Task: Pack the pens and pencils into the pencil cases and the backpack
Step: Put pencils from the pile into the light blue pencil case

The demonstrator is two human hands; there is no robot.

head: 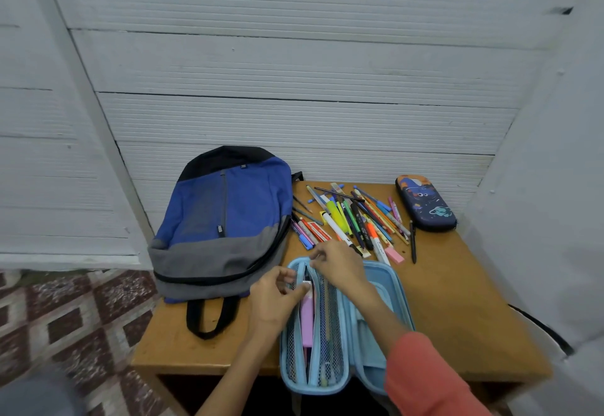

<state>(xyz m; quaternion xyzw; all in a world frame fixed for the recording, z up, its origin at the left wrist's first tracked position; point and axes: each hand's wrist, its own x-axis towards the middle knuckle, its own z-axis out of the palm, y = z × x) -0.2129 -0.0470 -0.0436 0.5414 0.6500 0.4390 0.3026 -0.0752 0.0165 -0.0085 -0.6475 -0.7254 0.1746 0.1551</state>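
1. Fingers (285,275) of the left hand (277,298), lower centre of the frame: curled, pinching the near-left edge of the mesh pocket (330,317).
2. Fingers (317,257) of the right hand (340,267): likewise pinched on the pocket's top rim, so the two hands appear to spread its mouth.
3. Light-blue pencil case (366,360): lies open on the front edge of the worktop (457,301). A pink item (307,321) and a few slim pens show inside the mesh; its right half looks unfilled.
4. Pile of pens and pencils (356,219), centre right: many lie loose and crossed, just above the hands. One black pen (413,242) lies apart at its right.
5. Dark-blue pencil case (425,203), right of the pile: closed; contents cannot be told.
6. Backpack (225,216), left of the pile: lying flat, apparently zipped.
7. Progress, as judged: early. One case is partly loaded; most of the pile, the second case and the backpack are left to do.
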